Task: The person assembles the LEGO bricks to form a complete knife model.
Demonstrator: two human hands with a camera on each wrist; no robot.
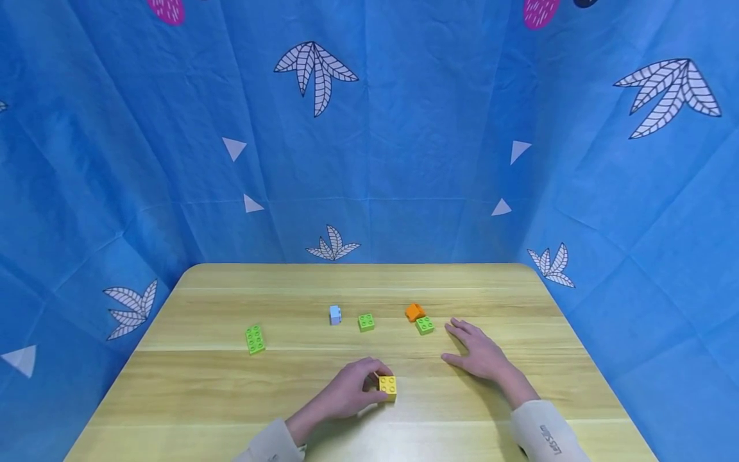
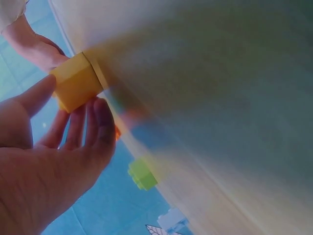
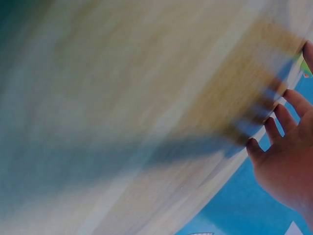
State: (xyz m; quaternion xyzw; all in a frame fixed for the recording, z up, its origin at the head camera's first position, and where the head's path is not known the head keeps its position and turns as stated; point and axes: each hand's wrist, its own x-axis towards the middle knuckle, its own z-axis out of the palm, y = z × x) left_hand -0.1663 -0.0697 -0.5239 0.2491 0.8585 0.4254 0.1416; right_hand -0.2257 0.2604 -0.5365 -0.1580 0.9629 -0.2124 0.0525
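My left hand (image 1: 350, 389) holds a yellow toy brick (image 1: 387, 388) between the thumb and the fingers, at the near middle of the table. In the left wrist view the thumb lies against one side of the yellow brick (image 2: 78, 82), with the fingers at another. My right hand (image 1: 478, 351) rests with spread fingers on the table and holds nothing. In the right wrist view its fingertips (image 3: 252, 143) touch the wood. Just left of those fingers sits a green brick (image 1: 424, 325), with an orange piece (image 1: 414, 312) right behind it.
Another green brick (image 1: 366, 322) stands at mid-table, with a light blue brick (image 1: 335, 314) to its left. Farther left lies a longer green brick (image 1: 255, 339). The wooden table (image 1: 190, 385) ends at a blue patterned cloth (image 1: 404, 160) behind and at both sides.
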